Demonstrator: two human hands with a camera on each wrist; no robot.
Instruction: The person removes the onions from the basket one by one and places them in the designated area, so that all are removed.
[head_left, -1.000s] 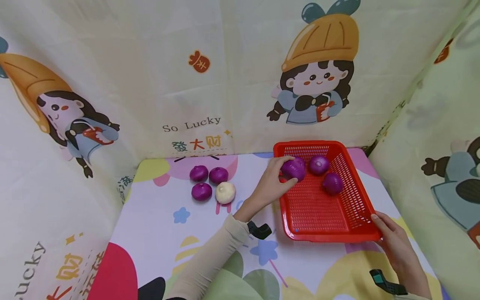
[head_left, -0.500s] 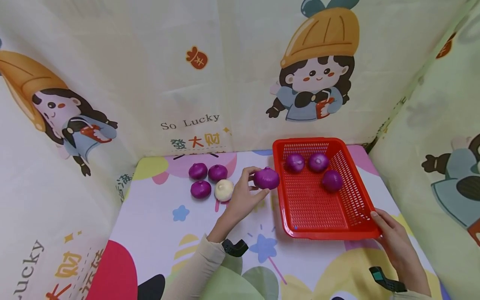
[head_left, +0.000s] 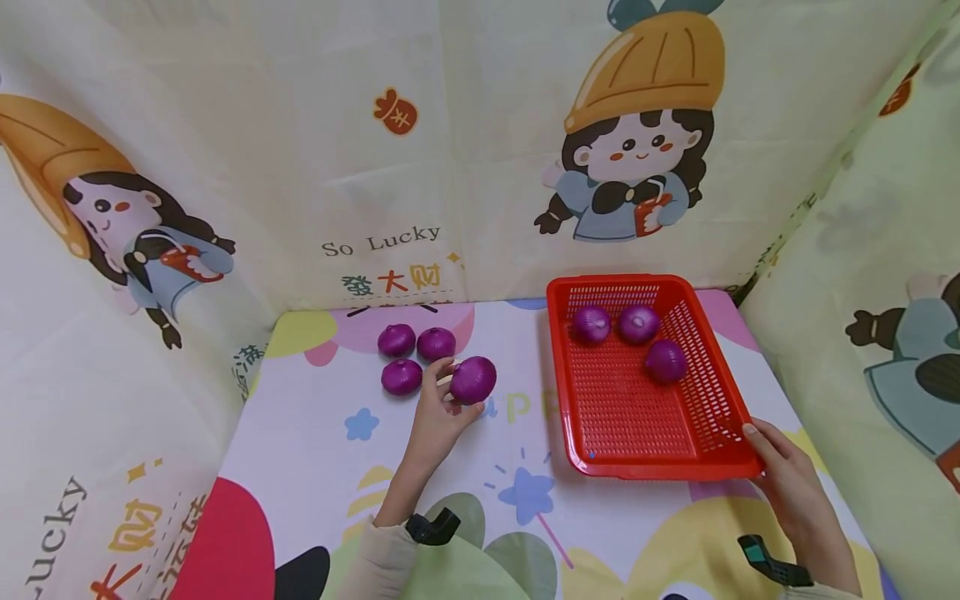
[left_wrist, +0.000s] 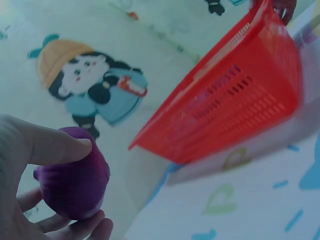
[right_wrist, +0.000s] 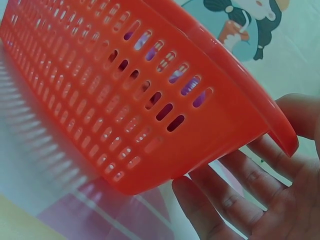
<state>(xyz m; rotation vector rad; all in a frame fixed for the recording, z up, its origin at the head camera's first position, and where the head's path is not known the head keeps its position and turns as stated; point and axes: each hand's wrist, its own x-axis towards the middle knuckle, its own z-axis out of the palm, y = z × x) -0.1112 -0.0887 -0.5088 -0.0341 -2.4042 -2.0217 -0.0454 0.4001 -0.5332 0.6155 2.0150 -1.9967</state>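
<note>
My left hand (head_left: 437,427) holds a purple onion (head_left: 474,380) between thumb and fingers, left of the red plastic basket (head_left: 663,475). In the left wrist view the thumb lies over the onion (left_wrist: 75,175) and the fingers curl beneath it. At the basket's near right corner, my right hand (head_left: 791,483) grips the rim, thumb on top and fingers underneath. Inside the basket, towards the back, are three purple onions, one of them (head_left: 666,361) nearer than the others. Three more purple onions (head_left: 402,377) rest on the table to the left. The white onion there is mostly hidden behind the held one.
A patterned cloth covers the table (head_left: 300,467). Behind it rises a cream backdrop (head_left: 487,167) with cartoon figures, and similar cloth hangs at both sides. The basket takes up the table's back right part.
My left hand has lifted a purple onion out of the basket and carried it left, to just in front of the white onion. The right hand stays on the basket rim.
</note>
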